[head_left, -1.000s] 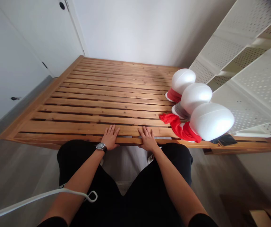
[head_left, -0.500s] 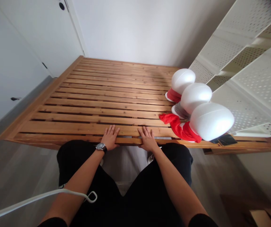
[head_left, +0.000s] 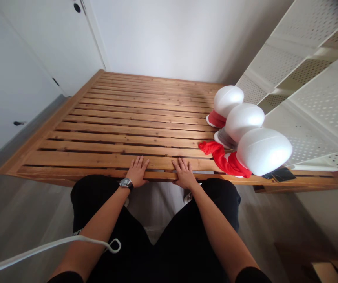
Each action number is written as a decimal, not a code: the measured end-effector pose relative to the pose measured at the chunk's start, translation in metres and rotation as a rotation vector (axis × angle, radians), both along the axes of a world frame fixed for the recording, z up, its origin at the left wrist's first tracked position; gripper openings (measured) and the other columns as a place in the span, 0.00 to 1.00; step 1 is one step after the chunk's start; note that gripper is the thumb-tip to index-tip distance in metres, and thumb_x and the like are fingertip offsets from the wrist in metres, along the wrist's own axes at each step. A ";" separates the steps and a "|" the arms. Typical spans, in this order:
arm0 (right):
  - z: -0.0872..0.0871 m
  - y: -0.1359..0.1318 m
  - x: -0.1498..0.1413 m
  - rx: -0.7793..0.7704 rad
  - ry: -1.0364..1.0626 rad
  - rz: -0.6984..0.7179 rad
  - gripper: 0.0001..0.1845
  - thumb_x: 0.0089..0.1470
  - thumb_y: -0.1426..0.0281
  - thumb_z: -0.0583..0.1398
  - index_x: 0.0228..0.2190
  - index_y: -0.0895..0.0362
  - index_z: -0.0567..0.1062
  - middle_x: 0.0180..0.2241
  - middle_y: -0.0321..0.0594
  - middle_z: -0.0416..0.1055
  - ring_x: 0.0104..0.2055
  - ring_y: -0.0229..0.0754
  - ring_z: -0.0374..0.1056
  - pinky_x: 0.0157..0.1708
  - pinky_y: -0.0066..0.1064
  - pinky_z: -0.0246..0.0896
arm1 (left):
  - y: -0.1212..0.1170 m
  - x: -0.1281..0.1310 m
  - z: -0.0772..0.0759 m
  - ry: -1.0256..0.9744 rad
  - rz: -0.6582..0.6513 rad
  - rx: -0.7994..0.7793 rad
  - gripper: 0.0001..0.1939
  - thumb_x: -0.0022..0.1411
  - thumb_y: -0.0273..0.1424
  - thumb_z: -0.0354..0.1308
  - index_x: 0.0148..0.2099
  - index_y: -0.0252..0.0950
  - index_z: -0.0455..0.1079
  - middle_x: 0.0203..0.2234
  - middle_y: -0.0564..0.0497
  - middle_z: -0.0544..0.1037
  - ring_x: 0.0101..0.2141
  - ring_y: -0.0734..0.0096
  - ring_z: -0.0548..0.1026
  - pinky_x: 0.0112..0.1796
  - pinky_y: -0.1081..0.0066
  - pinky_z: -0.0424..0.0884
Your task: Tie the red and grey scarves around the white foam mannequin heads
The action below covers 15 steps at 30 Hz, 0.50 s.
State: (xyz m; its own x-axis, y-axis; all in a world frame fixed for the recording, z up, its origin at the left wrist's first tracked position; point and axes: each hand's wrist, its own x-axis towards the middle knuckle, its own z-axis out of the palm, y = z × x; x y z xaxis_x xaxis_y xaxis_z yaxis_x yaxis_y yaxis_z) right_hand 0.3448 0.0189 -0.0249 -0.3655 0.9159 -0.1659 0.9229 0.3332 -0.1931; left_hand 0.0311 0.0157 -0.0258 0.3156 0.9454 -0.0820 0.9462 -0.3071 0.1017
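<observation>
My left hand [head_left: 137,171] lies flat on the near edge of a slatted wooden platform [head_left: 121,128], fingers spread, a wristwatch [head_left: 126,183] at its wrist. Resting on the same edge, my right hand [head_left: 183,173] is open too, with nothing in it. To its right stand three white foam mannequin heads in a row. The nearest head [head_left: 264,151] has a bright red scarf [head_left: 229,161] around its neck, one end trailing over the slats. Grey cloth wraps the neck of the middle head [head_left: 244,121], and darker red cloth that of the farthest head [head_left: 228,100].
White perforated shelving [head_left: 310,82] rises on the right, behind the heads. A dark flat object, like a phone [head_left: 283,174], lies near the closest head. A white wall borders the far side, with a white door [head_left: 48,43] at left. A white hooked rod [head_left: 48,247] crosses the lower left.
</observation>
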 end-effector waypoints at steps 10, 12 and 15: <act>-0.003 0.001 0.001 0.002 0.005 -0.001 0.65 0.46 0.56 0.72 0.73 0.50 0.42 0.75 0.54 0.28 0.77 0.59 0.25 0.71 0.59 0.19 | 0.000 0.000 -0.001 0.003 0.000 0.008 0.63 0.46 0.49 0.73 0.77 0.39 0.47 0.75 0.36 0.43 0.74 0.44 0.41 0.71 0.46 0.39; -0.004 0.001 0.001 0.007 0.001 0.000 0.65 0.46 0.56 0.72 0.73 0.51 0.42 0.75 0.54 0.28 0.77 0.60 0.26 0.71 0.59 0.19 | 0.000 0.000 -0.001 0.007 0.002 0.010 0.63 0.46 0.49 0.73 0.77 0.40 0.47 0.75 0.36 0.43 0.74 0.44 0.41 0.71 0.46 0.40; -0.003 0.001 0.001 0.009 -0.001 0.002 0.65 0.47 0.56 0.72 0.73 0.51 0.42 0.75 0.54 0.28 0.77 0.60 0.26 0.71 0.59 0.20 | 0.000 -0.001 -0.002 0.008 -0.001 0.015 0.63 0.46 0.49 0.73 0.77 0.40 0.47 0.75 0.36 0.43 0.74 0.44 0.42 0.71 0.46 0.39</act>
